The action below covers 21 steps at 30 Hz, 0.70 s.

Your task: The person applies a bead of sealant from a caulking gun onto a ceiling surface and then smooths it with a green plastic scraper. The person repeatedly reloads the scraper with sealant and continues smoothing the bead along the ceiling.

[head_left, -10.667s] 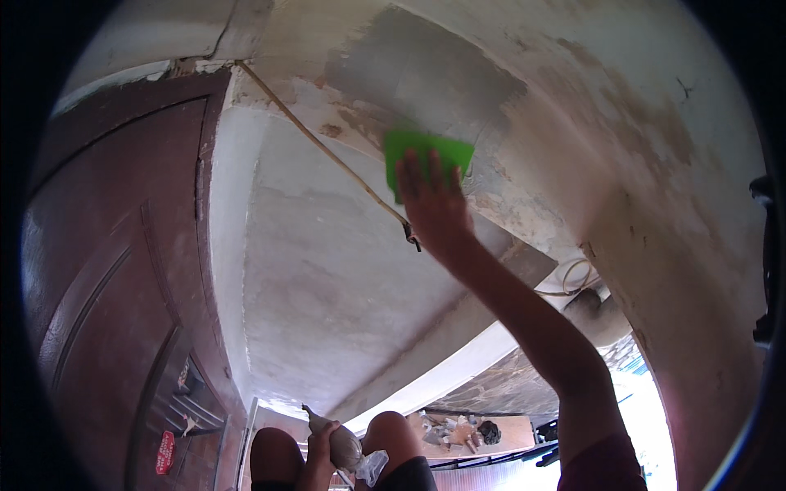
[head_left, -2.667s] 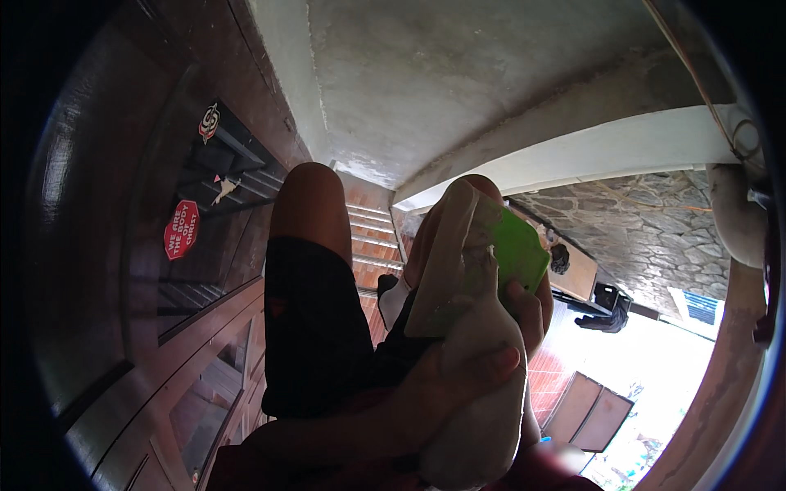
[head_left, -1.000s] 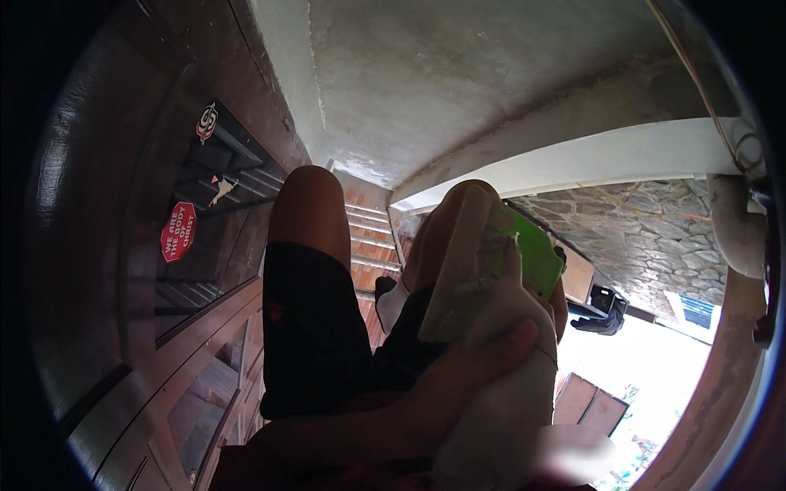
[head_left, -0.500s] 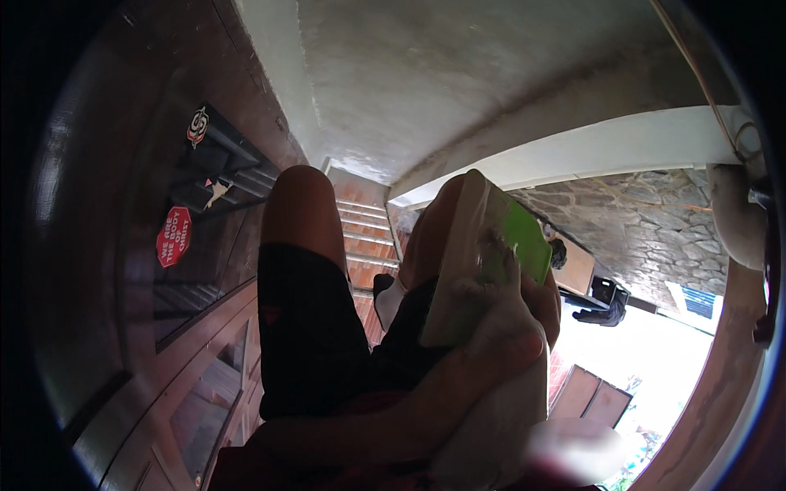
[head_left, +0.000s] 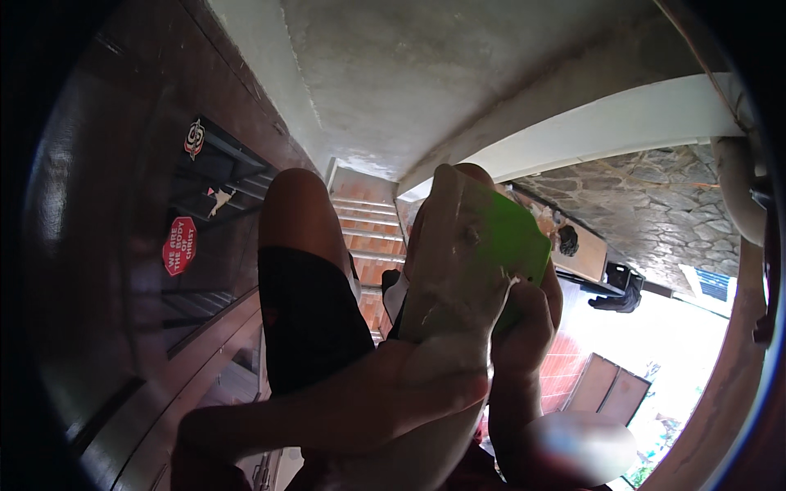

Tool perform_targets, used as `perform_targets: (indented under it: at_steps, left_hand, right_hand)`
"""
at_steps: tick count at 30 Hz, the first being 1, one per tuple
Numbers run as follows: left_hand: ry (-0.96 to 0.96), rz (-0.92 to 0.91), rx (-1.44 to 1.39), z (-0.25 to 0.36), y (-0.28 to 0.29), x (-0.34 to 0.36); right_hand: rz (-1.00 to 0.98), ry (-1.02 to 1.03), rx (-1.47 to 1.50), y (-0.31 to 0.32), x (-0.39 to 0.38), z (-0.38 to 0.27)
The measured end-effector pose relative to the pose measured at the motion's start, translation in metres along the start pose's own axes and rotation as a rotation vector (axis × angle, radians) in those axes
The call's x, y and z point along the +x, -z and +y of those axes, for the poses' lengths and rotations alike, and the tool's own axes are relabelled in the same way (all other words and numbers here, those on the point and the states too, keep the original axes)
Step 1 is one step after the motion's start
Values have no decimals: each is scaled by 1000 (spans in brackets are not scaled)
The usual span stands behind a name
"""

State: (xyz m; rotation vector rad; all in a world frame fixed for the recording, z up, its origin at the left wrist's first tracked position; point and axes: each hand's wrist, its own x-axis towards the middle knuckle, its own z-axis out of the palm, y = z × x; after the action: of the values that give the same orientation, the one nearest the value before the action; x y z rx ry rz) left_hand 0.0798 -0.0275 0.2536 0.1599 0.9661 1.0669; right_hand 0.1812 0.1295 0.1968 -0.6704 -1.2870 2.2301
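Observation:
A flat, bright green panel [head_left: 514, 233] rests over my right thigh, tilted. A whitish, cloudy sheet-like layer [head_left: 446, 270] covers its left part and runs down toward my lap; its material is hard to tell. My left hand [head_left: 446, 380] reaches across from the lower left, closed round the lower part of this pale layer. At the panel's lower right edge, my right hand [head_left: 528, 323] is closed, with its fingertips pinching where green and white meet. Part of the panel's underside is hidden by that hand.
My bent knees in dark shorts [head_left: 311, 319] frame the tiled steps [head_left: 367, 233]. A dark wooden door with stickers [head_left: 180, 245] stands close on the left. Rightward are a stone wall [head_left: 639, 213], a brown board [head_left: 577, 245], a black item [head_left: 618, 295] and a bright opening.
My left hand has drawn back from the green face, down and left along the pale layer. More green shows. My right hand has come into fuller view at the edge.

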Motion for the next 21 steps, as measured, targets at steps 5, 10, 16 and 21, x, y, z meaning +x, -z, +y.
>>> perform_targets:
  at_steps: [5, 10, 16, 21]
  left_hand:
    - [120, 9, 423, 25, 19, -22]
    - [253, -123, 696, 51, 31, -37]
    - [344, -119, 590, 50, 39, -32]
    - [649, -141, 653, 77, 38, -33]
  right_hand:
    - [-9, -104, 73, 4, -6, 5]
    - [-95, -129, 87, 7, -3, 8]
    - [-182, -129, 172, 5, -3, 14]
    - [-207, -187, 255, 8, -2, 17]
